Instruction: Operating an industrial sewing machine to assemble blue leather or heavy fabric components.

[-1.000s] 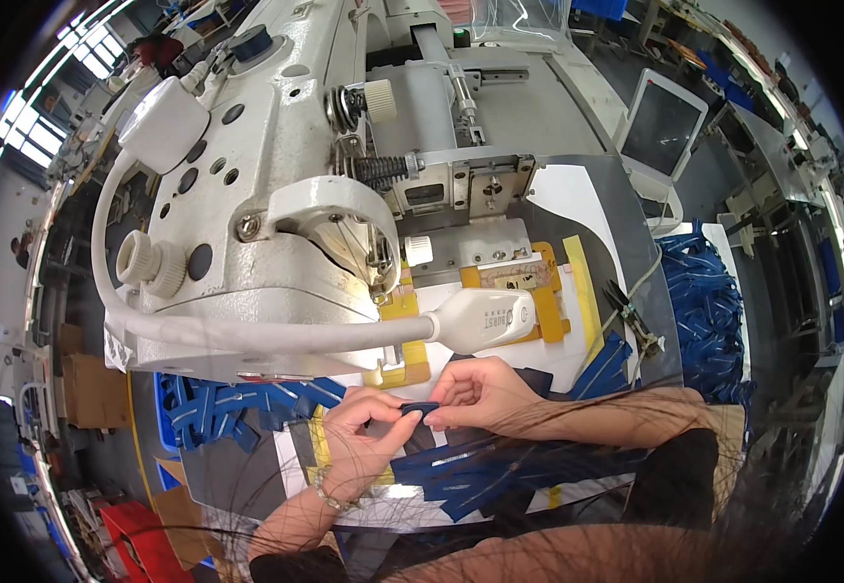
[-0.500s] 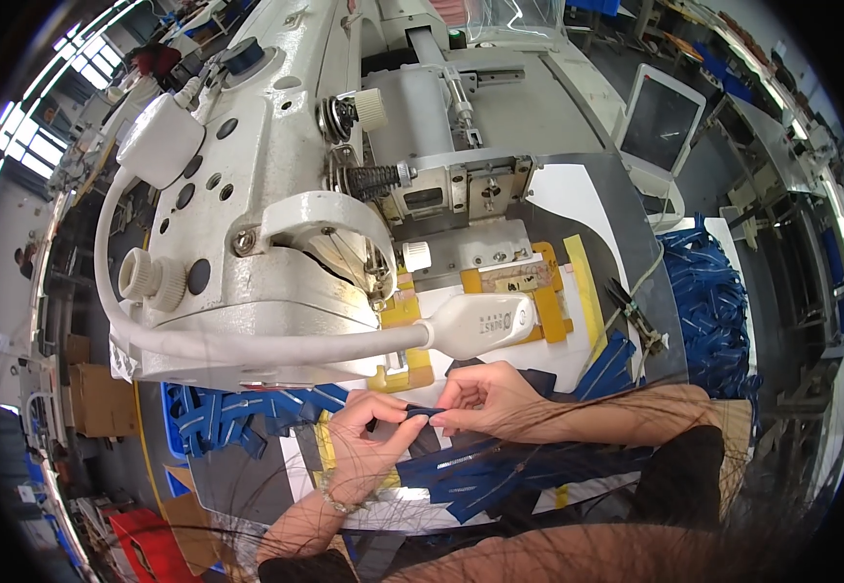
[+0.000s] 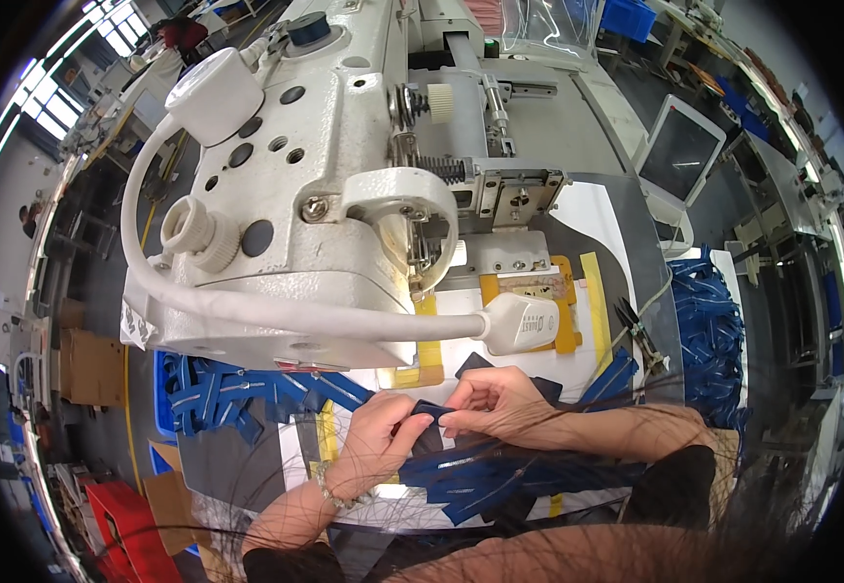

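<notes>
Both my hands meet low in the middle of the view, just in front of a large white industrial sewing machine (image 3: pixel 344 194). My left hand (image 3: pixel 380 437) and my right hand (image 3: pixel 492 403) pinch the same small dark blue fabric strap piece (image 3: pixel 429 412) between fingertips, holding it above the table. More dark blue strap pieces (image 3: pixel 480 478) lie under my wrists. A yellow-edged template (image 3: pixel 538 291) lies on the machine bed beyond my hands. A white lamp head (image 3: pixel 524 323) on a bent white arm hangs just above my right hand.
A blue bin of blue strap pieces (image 3: pixel 237 394) sits at my left. Another heap of blue straps (image 3: pixel 708 330) lies at the right. Small snips (image 3: pixel 640 335) rest at the table's right side. A white control screen (image 3: pixel 682 154) stands at the back right. Cardboard boxes (image 3: pixel 86 364) are on the floor at left.
My view has tilted, so the machine looks larger and nearer. My hands have drawn closer together on the strap piece and stay in the same spot by the machine bed.
</notes>
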Motion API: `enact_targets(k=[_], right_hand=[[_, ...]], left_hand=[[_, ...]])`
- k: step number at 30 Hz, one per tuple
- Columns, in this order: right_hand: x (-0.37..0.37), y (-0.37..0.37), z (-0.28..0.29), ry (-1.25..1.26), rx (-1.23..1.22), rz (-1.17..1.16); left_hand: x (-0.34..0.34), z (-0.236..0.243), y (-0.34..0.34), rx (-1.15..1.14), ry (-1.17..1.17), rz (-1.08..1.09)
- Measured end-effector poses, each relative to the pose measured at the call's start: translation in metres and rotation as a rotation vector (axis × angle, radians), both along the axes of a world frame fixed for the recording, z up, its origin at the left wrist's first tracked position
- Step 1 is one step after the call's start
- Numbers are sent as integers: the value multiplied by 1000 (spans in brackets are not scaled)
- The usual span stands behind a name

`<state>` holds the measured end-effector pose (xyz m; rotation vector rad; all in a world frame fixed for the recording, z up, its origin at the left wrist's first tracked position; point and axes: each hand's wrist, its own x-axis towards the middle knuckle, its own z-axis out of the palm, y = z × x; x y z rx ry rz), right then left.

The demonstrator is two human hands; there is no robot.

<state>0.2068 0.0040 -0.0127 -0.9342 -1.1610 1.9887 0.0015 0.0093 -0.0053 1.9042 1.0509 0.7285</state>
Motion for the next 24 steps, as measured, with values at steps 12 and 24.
enact_targets(k=[12,24], right_hand=[[0,-1,3,-18,-39,4],[0,-1,0,-5,-46,18]], left_hand=[[0,-1,1,89,12,-24],[1,-5,2,95,-11,-12]])
